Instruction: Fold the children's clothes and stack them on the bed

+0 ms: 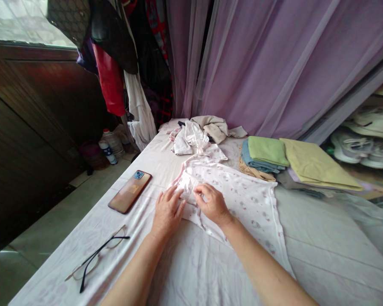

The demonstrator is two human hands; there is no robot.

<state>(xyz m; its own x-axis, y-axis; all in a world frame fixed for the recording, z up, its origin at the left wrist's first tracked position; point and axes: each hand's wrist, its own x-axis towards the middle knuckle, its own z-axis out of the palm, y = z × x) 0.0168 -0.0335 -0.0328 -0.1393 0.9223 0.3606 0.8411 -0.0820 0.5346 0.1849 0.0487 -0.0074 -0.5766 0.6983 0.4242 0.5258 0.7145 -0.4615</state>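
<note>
printed garment [252,199]: white with small scattered motifs, spread out on the white sheet [191,276], with its far end reaching a heap of clothes [198,136]; at both hands along its left part.
left hand [168,210]: palm down at the left edge of the garment, with fingers and thumb spread loosely apart.
right hand [212,204]: just beside the left, over the garment, with curled fingers and thumb near forefinger; cannot tell whether pinching any fabric.
phone [130,192]: lying back up, to the left of the left hand, with a blue camera block.
glasses [97,255]: lying on the sheet, nearer than the phone, with dark temples.
green cloth [268,151]: folded, atop a stack beyond the garment on the right.
yellow cloth [321,163]: folded, just to the right of the green one.
purple curtain [264,63]: hanging behind the heap.
shoes [360,146]: far right, on shelving.
</note>
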